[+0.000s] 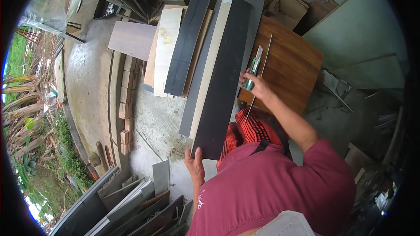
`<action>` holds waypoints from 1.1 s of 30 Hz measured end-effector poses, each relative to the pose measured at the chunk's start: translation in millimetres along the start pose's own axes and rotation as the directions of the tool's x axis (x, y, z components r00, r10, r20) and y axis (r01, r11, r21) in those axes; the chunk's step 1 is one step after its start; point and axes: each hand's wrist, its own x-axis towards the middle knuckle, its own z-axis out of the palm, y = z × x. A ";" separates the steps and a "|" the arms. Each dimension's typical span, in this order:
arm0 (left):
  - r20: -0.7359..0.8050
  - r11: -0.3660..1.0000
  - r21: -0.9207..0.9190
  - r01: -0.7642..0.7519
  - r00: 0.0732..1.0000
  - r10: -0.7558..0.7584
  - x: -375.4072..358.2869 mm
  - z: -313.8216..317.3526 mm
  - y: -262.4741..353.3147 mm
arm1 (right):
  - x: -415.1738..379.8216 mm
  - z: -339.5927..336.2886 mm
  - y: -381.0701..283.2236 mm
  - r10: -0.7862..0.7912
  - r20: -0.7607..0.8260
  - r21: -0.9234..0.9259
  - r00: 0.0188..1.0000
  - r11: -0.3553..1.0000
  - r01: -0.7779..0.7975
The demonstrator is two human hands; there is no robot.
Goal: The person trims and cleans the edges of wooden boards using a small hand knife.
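My right hand (257, 85) is closed around a green utility knife (255, 67), its blade end pointing away from me above the right edge of a long dark panel (225, 67). My left hand (195, 161) grips the near corner of that panel, thumb on top and the other fingers mostly hidden. A pale strip (213, 57) runs lengthwise along the panel's left side. Close to the knife, a thin rod (265, 61) extends across a brown wooden board (286, 67) toward my legs.
Left of the panel, several boards lie stacked, including a narrow dark board (187, 46) and a pale board (167, 48). More panels (131, 205) lean at the lower left. Bricks (126, 109) line the floor's raised edge. Large pale sheets (358, 26) stand at the upper right.
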 end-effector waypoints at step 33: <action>0.414 0.799 -0.085 0.595 0.751 -0.515 80.9 58.8 -294.7 | -9.7 -129.9 34.4 -0.202 -0.419 -0.235 0.885 0.966 0.109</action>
